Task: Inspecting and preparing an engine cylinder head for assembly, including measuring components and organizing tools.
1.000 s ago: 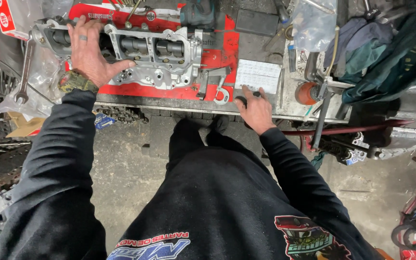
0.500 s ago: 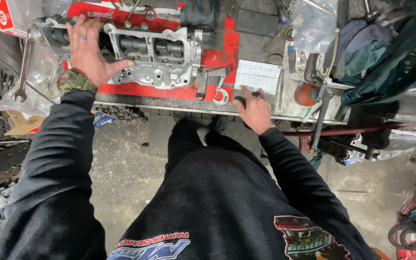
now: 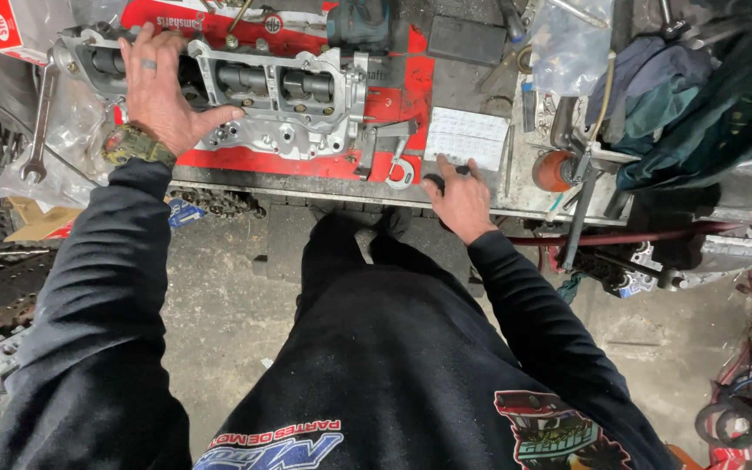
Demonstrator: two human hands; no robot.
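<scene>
A silver engine cylinder head (image 3: 298, 104) with its camshaft showing lies on a red mat (image 3: 398, 100) on the metal workbench (image 3: 524, 196). My left hand (image 3: 163, 91) rests flat on the head's left part, fingers spread, with a ring and a wristwatch on it. At the bench's front edge my right hand (image 3: 459, 198) presses down on a small dark part, just below a white printed sheet (image 3: 467, 137). Whether the fingers grip that part is hidden. A small metal ring piece (image 3: 399, 174) lies left of my right hand.
A long spanner (image 3: 36, 122) lies at the bench's left end on clear plastic. A red and white box (image 3: 10, 26) sits in the far left corner, a teal power tool (image 3: 363, 22) behind the head, a plastic bag (image 3: 567, 43), rags (image 3: 663, 87) and an orange-red canister (image 3: 553, 170) to the right. Concrete floor below.
Both hands stay where they were. The view has shifted very slightly; nothing on the bench has moved.
</scene>
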